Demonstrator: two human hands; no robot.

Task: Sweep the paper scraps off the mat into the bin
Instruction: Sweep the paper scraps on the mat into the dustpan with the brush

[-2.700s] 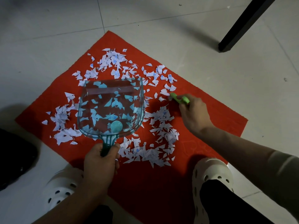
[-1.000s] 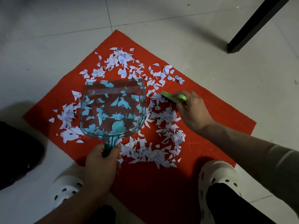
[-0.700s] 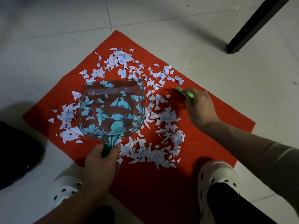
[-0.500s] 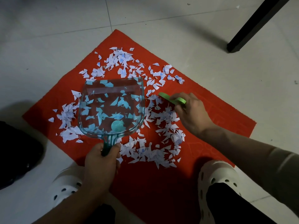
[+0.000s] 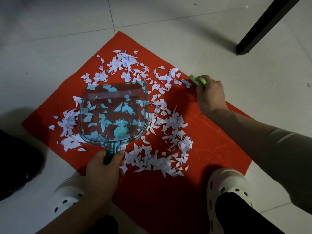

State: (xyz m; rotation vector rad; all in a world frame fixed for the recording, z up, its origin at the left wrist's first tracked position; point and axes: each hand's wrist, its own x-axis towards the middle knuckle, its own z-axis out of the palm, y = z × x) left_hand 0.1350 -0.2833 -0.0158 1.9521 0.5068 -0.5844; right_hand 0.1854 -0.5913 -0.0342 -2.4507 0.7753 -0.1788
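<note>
A red mat (image 5: 168, 191) lies on the tiled floor, strewn with several white paper scraps (image 5: 170, 125). My left hand (image 5: 103, 171) grips the handle of a clear teal dustpan (image 5: 113, 112) that sits on the mat's left half, scraps showing through it. My right hand (image 5: 211, 95) grips a small green brush (image 5: 196, 80) at the mat's upper right edge, next to the outermost scraps. No bin is in view.
My two feet in white clogs (image 5: 228, 188) stand at the mat's near edge. A black furniture leg (image 5: 263, 26) stands on the floor at the upper right. A dark object (image 5: 15, 162) lies at the left edge.
My right hand with the green brush has swung back and forth beside the scraps and has now moved out to the mat's upper right edge. The dustpan and left hand have stayed put.
</note>
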